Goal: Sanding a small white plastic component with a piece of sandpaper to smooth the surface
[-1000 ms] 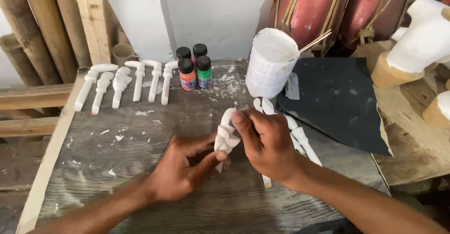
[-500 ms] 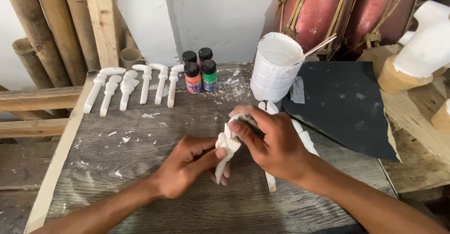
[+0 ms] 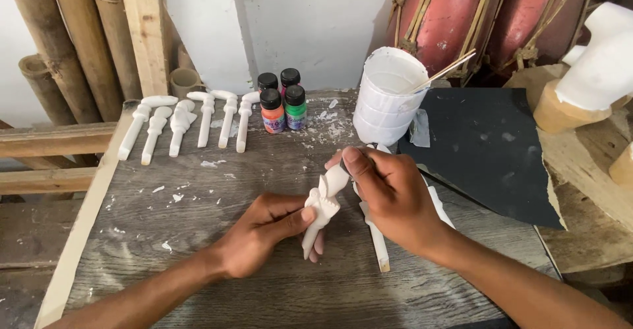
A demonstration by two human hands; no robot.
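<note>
**Fingers of both hands meet on one white figure**

Fingers (image 3: 300, 218) of the left hand (image 3: 260, 233) pinch the white carved figure (image 3: 323, 205) near its middle, thumb on the near side. The figure stands almost upright, a little tilted, with its thin stem pointing down at the grey wooden surface (image 3: 198, 237) and its wide top pointing up and far. So its long line runs near to far, between the two hands.

The right hand (image 3: 395, 200) comes in from the right and sits over the top end of the figure. Its fingers are curled close together, thumb pressed at the top. It seems to grip a thin dark tool there, but I cannot tell for sure. Both hands touch the figure; the left one holds it from the left, the right one works from the right.

Counting the other things:
- Six white carved pieces (image 3: 198, 121) lie in a row at the far left.
- Four small paint bottles (image 3: 282, 101) stand just beside them.
- One white cup (image 3: 386, 98) with one stick stands far, right of the bottles.
- One dark sheet (image 3: 491, 151) lies on the right.
- More white pieces (image 3: 377, 240) lie under the right hand; how many is hidden.
</note>
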